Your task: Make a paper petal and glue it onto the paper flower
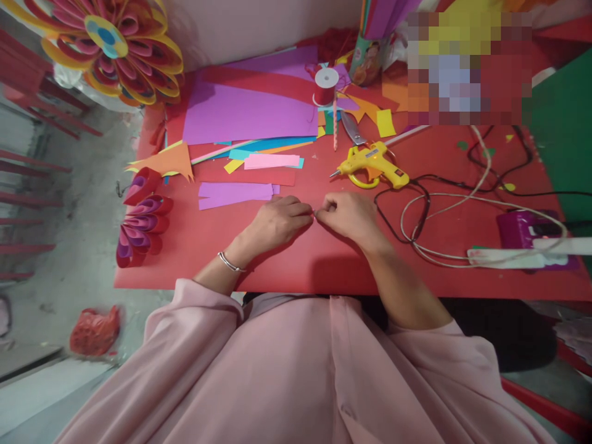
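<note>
My left hand (287, 217) and my right hand (349, 216) meet near the front of the red table (277, 253), fingertips almost touching. Both are closed in a pinch. A tiny bit of something pink (314, 214) shows between the fingertips; the fingers hide the rest, so its kind is unclear. Just beyond my left hand lie purple paper strips (235, 193), with pink paper strips (272, 161) farther back. A yellow glue gun (372, 163) rests beyond my right hand, on top of yellow-handled scissors (354, 129). Layered red, pink and purple paper loops (144, 225) sit at the left edge.
Purple paper sheets (250, 111), a ribbon spool (326, 83) and a pencil (335, 126) are at the back. Tangled cords (425, 209) run right to a purple power strip (520, 225) beside white glue sticks (506, 258). A large paper flower (134, 49) stands back left.
</note>
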A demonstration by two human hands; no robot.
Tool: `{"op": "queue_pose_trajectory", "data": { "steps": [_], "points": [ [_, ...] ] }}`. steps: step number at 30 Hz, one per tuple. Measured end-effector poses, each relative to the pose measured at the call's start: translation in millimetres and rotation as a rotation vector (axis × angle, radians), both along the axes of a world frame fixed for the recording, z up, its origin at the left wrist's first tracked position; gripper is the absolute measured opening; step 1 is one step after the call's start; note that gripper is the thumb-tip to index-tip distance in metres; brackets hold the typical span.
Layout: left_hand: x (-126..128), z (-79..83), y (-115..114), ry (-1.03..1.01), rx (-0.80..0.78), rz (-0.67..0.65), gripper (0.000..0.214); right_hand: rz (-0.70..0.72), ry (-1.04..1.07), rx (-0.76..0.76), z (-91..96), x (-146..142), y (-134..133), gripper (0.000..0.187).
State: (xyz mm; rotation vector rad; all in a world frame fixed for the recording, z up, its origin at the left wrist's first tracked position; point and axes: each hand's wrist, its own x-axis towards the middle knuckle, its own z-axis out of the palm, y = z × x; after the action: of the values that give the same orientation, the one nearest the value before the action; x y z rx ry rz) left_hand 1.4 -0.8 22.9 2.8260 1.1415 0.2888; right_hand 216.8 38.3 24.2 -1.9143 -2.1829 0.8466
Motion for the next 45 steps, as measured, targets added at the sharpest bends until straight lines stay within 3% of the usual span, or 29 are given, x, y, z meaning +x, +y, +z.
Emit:
{"op": "queue_pose_trajectory", "data": {
  "steps": [45],
  "points": [
    [1,0.6,0,-0.029,-0.027,0.012,0.032,0.027,0.091,-0.044,2.7,14,4,0.01]
  ]
}}
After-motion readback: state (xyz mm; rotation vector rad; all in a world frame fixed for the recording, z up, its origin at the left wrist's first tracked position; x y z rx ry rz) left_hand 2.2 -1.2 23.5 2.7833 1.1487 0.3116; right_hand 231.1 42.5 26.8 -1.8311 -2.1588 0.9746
